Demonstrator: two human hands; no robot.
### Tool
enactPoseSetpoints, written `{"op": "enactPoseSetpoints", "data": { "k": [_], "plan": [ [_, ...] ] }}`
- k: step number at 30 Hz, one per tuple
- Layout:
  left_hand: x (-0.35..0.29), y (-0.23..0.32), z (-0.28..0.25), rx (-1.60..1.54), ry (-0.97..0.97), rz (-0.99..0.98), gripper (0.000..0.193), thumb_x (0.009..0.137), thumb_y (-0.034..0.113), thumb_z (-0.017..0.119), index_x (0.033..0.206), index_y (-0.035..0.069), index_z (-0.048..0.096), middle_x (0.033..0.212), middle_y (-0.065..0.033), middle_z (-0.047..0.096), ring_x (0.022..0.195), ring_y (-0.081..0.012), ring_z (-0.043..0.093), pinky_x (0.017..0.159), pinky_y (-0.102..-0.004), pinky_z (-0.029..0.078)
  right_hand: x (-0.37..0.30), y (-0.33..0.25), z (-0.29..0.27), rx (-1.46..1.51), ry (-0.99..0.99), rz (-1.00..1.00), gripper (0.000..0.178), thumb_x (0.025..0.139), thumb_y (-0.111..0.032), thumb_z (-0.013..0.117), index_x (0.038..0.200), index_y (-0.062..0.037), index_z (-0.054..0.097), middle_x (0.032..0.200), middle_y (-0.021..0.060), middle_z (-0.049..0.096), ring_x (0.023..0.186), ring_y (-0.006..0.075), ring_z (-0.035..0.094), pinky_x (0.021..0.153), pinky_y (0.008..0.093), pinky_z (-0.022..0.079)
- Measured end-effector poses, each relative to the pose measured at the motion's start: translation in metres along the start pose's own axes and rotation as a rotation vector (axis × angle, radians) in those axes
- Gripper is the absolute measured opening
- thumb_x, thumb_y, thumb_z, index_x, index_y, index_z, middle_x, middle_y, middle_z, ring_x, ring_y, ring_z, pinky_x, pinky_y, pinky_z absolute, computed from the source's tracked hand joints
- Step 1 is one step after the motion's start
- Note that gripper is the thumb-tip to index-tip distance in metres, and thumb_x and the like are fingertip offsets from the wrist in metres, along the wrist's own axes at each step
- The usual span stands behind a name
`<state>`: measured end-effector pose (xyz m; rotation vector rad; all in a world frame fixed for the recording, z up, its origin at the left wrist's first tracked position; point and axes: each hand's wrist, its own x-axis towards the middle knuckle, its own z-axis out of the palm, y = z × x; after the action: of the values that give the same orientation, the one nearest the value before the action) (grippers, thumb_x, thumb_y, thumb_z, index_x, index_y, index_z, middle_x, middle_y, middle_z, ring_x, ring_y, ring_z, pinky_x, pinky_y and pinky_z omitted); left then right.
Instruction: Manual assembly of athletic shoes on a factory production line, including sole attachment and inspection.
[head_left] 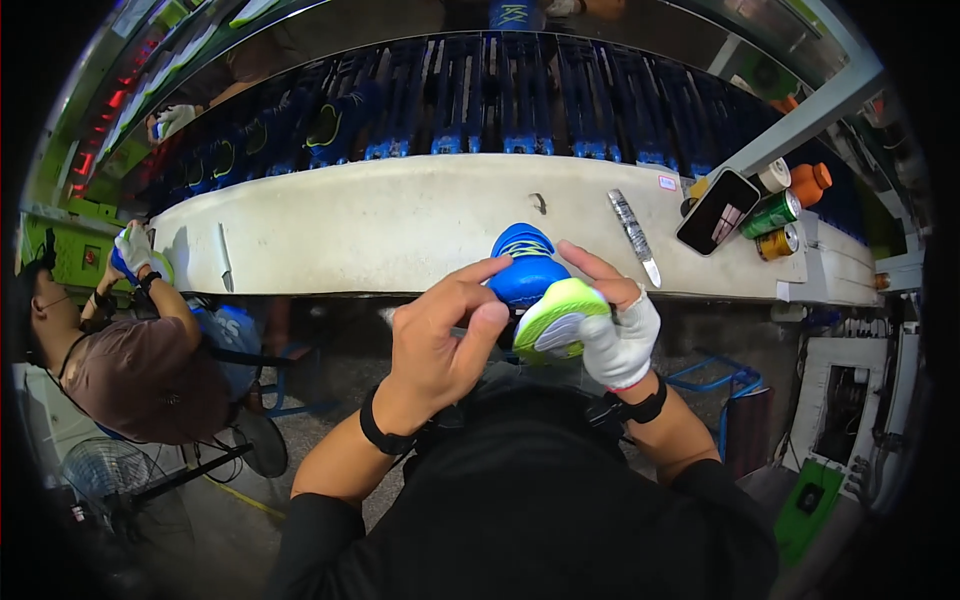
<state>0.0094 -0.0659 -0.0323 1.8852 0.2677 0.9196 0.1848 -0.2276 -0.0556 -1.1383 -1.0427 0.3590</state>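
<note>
Between my hands, above the near edge of the bench, is a blue shoe upper (528, 279) with yellow-green laces. Against its near end sits a lime-green sole (558, 308) with pale grey patches, its underside partly showing. Whether the two are joined I cannot tell. My left hand (440, 335), bare, has its index finger against the left side of the upper, with the thumb bent close by. My right hand (625, 335) wears a white glove with bare fingertips; its thumb presses the sole's underside, and its fingers reach behind the shoe.
Beyond the white bench (400, 210) runs a dark slatted conveyor (520, 95) carrying several shoes (335, 120). A taped knife (634, 237), a phone (717, 212), cans (771, 215) and an orange bottle (810, 184) lie right. A blade-like strip (222, 257) and a seated co-worker (135, 375) are left.
</note>
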Motion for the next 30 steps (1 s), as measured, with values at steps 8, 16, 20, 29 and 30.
{"op": "enactPoseSetpoints", "data": {
  "k": [8, 16, 20, 29, 30],
  "plan": [
    [-0.002, 0.010, 0.006, 0.083, -0.016, 0.041, 0.041, 0.084, 0.027, 0.097, 0.100, -0.001, 0.073, 0.136, -0.0268, 0.075, 0.082, -0.0242, 0.082, 0.071, -0.0314, 0.065, -0.013, 0.005, 0.007, -0.143, -0.027, -0.047, 0.034, 0.100, -0.032, 0.085, 0.109, -0.0040, 0.068, 0.153, 0.0351, 0.061, 0.107, 0.0251, 0.076, 0.095, 0.0363, 0.059],
    [-0.003, 0.010, 0.007, 0.203, -0.048, 0.135, 0.040, 0.090, 0.025, 0.093, 0.103, 0.001, 0.063, 0.136, -0.0286, 0.074, 0.077, -0.0257, 0.080, 0.066, -0.0328, 0.064, -0.005, -0.001, 0.008, -0.225, -0.022, -0.088, 0.032, 0.096, -0.026, 0.090, 0.110, -0.0065, 0.068, 0.155, 0.0354, 0.060, 0.093, 0.0242, 0.079, 0.087, 0.0339, 0.060],
    [-0.003, 0.007, 0.007, 0.158, -0.056, 0.109, 0.043, 0.091, 0.022, 0.092, 0.106, 0.002, 0.058, 0.132, -0.0302, 0.075, 0.074, -0.0259, 0.080, 0.064, -0.0332, 0.063, -0.002, -0.003, -0.001, -0.304, -0.091, -0.107, 0.033, 0.092, -0.020, 0.092, 0.108, -0.0067, 0.067, 0.150, 0.0351, 0.063, 0.097, 0.0300, 0.081, 0.087, 0.0354, 0.062],
    [-0.005, 0.006, 0.009, 0.163, -0.047, 0.134, 0.043, 0.091, 0.022, 0.092, 0.104, 0.001, 0.058, 0.123, -0.0295, 0.078, 0.076, -0.0277, 0.080, 0.065, -0.0336, 0.063, -0.001, 0.000, -0.004, -0.337, -0.082, -0.191, 0.035, 0.089, -0.019, 0.095, 0.102, -0.0070, 0.065, 0.136, 0.0299, 0.074, 0.100, 0.0385, 0.082, 0.083, 0.0381, 0.065],
    [-0.005, 0.005, 0.009, 0.165, -0.049, 0.131, 0.043, 0.091, 0.022, 0.092, 0.104, 0.001, 0.058, 0.123, -0.0295, 0.078, 0.076, -0.0277, 0.080, 0.065, -0.0336, 0.063, -0.001, 0.001, -0.004, -0.330, -0.081, -0.200, 0.036, 0.088, -0.019, 0.095, 0.101, -0.0072, 0.064, 0.136, 0.0293, 0.074, 0.101, 0.0388, 0.082, 0.084, 0.0384, 0.065]
  ]
}}
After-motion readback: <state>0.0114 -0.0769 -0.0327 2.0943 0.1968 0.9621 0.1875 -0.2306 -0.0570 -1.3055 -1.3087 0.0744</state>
